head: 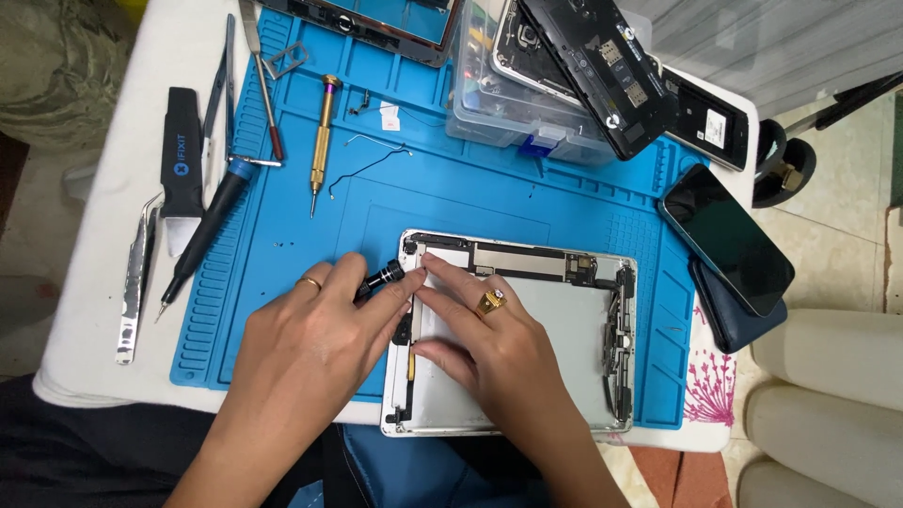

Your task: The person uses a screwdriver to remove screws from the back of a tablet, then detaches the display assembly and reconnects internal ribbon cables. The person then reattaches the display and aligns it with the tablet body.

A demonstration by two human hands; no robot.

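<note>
Two hands on the opened tablet shell [564, 320] — left hand [310, 339] gripping a black screwdriver [381, 278], right hand [489, 339] flat, empty.

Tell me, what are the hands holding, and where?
The left hand grips a black screwdriver near its tip end. The right hand holds nothing; it presses on the opened tablet.

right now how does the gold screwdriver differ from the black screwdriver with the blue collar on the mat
The slim gold metal screwdriver lies nearly upright in the picture, wholly on the blue mat; the black screwdriver with the blue collar lies slanted, across the mat's left edge. The gold one is thinner and shorter; the black one is thicker and longer. Both lie untouched with tips pointing toward the person.
</note>
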